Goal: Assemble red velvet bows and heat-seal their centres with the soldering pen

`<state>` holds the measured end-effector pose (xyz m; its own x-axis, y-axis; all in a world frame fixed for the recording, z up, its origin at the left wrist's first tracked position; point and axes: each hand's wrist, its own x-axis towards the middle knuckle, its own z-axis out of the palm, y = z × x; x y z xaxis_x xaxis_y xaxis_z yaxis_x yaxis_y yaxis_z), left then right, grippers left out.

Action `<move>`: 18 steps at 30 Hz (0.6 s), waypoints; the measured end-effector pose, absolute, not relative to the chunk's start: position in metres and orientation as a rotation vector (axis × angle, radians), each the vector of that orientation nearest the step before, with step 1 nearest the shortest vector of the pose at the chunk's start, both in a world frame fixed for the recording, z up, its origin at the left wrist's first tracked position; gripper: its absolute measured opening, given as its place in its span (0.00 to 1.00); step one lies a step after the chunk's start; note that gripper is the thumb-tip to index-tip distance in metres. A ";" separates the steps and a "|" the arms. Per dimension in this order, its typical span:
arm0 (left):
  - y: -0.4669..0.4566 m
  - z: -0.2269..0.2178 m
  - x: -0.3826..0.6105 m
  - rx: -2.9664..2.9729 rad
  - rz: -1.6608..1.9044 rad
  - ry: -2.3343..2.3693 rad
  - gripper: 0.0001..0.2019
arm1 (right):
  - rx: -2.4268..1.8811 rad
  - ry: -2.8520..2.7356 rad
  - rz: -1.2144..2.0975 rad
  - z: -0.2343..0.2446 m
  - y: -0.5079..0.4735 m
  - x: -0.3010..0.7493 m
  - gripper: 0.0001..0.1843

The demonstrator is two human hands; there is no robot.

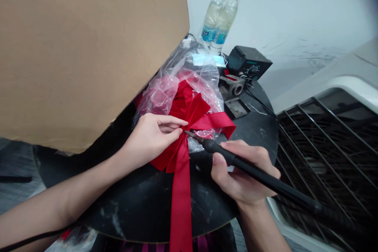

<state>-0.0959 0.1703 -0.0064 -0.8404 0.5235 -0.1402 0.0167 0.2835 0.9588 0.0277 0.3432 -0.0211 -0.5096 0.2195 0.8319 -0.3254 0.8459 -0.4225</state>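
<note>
A red ribbon bow [189, 108] lies on a clear plastic bag [206, 75], with one tail [180, 197] hanging over the near table edge and another looping right. My left hand [159, 132] pinches the bow's gathered middle between thumb and fingers. In my right hand [245, 169] is a black soldering iron [224, 153], its fingers wrapped round the handle. The iron's metal tip points left at the bow's middle, close to my left fingertips; whether it touches the ribbon I cannot tell.
Behind the bag stand two bottles [220, 19], a blue face mask [208, 60], a soldering station [249, 63] and its metal stand [232, 86] on the round black table [141, 208]. A large cardboard box [88, 47] rises at left; a grilled fan unit [327, 157] stands at right.
</note>
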 end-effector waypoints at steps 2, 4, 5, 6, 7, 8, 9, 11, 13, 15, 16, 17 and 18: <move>0.171 -0.005 -0.098 0.459 1.586 2.079 0.13 | 0.055 -1.864 0.681 -0.017 0.352 0.028 0.09; 0.171 -0.003 -0.099 0.423 1.581 2.041 0.13 | -0.008 -1.660 0.669 -0.011 0.368 0.028 0.07; 0.171 -0.002 -0.100 0.400 1.574 2.034 0.13 | -0.063 -1.574 0.664 -0.008 0.379 0.027 0.06; 0.171 -0.001 -0.101 0.379 1.566 2.031 0.14 | -0.117 -1.516 0.669 -0.005 0.391 0.027 0.06; 0.171 0.001 -0.101 0.364 1.561 2.030 0.14 | -0.192 -1.487 0.688 -0.002 0.405 0.026 0.06; 0.171 0.001 -0.101 0.356 1.557 2.030 0.14 | -0.245 -1.520 0.722 0.000 0.418 0.024 0.06; 0.171 0.002 -0.102 0.356 1.558 2.029 0.14 | -0.291 -1.568 0.767 0.002 0.431 0.022 0.07; 0.170 0.002 -0.101 0.370 1.569 2.025 0.13 | -0.394 -1.657 0.868 0.002 0.454 0.015 0.09; 0.169 0.002 -0.101 0.381 1.581 2.017 0.13 | -0.444 -1.684 0.962 -0.002 0.469 0.007 0.10; 0.169 0.002 -0.100 0.379 1.590 2.006 0.13 | -0.436 -1.691 1.041 -0.007 0.477 -0.004 0.10; 0.169 0.002 -0.099 0.375 1.592 2.001 0.14 | -0.425 -1.699 1.071 -0.010 0.479 -0.009 0.10; 0.169 0.003 -0.099 0.369 1.592 1.997 0.14 | -0.413 -1.713 1.100 -0.013 0.480 -0.015 0.10; 0.170 0.004 -0.098 0.363 1.591 1.994 0.15 | -0.402 -1.733 1.130 -0.015 0.482 -0.020 0.11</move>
